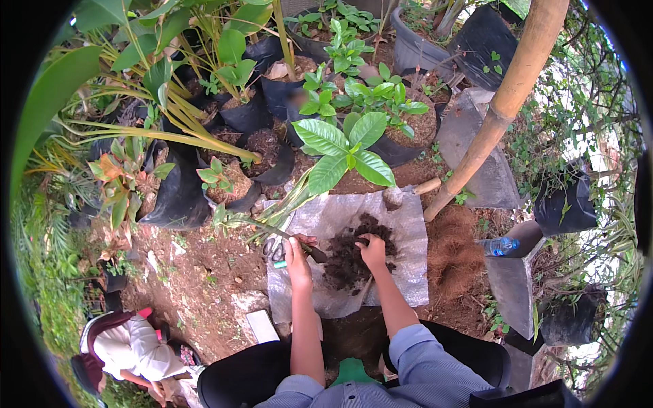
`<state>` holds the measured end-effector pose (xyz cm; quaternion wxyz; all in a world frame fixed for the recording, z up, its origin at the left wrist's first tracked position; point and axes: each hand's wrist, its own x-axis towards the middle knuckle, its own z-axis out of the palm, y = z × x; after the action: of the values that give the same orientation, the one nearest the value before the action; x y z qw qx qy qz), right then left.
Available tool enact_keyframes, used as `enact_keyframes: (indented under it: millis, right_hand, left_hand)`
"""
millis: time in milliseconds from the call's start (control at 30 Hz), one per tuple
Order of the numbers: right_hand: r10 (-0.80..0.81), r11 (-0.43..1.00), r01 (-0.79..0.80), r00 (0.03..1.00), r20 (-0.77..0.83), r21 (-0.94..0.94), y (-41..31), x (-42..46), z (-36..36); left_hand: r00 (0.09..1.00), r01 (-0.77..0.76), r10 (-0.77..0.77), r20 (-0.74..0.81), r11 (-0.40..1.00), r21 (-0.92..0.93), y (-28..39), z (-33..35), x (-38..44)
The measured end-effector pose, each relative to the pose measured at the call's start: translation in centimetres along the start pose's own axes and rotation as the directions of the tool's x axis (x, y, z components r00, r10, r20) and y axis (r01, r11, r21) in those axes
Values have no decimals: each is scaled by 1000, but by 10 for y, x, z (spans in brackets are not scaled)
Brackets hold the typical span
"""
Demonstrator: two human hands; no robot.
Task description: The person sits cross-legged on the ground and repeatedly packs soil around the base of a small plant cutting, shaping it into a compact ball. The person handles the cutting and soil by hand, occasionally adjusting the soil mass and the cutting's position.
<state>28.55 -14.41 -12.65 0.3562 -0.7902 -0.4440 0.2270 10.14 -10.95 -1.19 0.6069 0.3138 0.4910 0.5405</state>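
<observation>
My left hand (297, 257) is closed around the lower part of a leafy plant cutting (260, 224), whose dark lower end (317, 255) points towards the soil. Dark soil (347, 262) lies heaped on a silvery woven plastic sheet (301, 301) before me. My right hand (372, 251) is at the right part of the heap, its bent fingers around a dark clump of soil (363, 241). Scissors (274, 249) with dark handles and a small green cylindrical thing (280, 264) lie beside my left hand. Long striped leaves (301, 196) lie across the sheet's far left edge.
Brown coconut fibre (454, 250) lies right of the sheet, near a plastic bottle (502, 246). A bamboo pole (502, 109) slants above it. Potted plants in black bags (176, 188) line the far side. A white rectangular object (262, 326) lies lower left; another person (132, 347) bends beyond it.
</observation>
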Motion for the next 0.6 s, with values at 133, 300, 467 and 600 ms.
enact_keyframes:
  millis: [133,300,467,600]
  right_hand:
    - [45,999,-43,998,-48,32,11,-5,-6]
    - [292,916,-284,956,14,282,29,-8,-10]
    - [353,906,-347,936,22,243,38,-10,-18]
    - [354,931,-363,921,-163,-33,45,-9,-21]
  left_hand:
    - [1000,-9,8,-24,1000,-17,2,2,-11]
    - [1000,3,-2,-19,1000,22,-5,1,-17]
    - [999,21,-21,-43,1000,7,-13,6,-16]
    - [999,33,-33,-35,999,16,-25,10,-12]
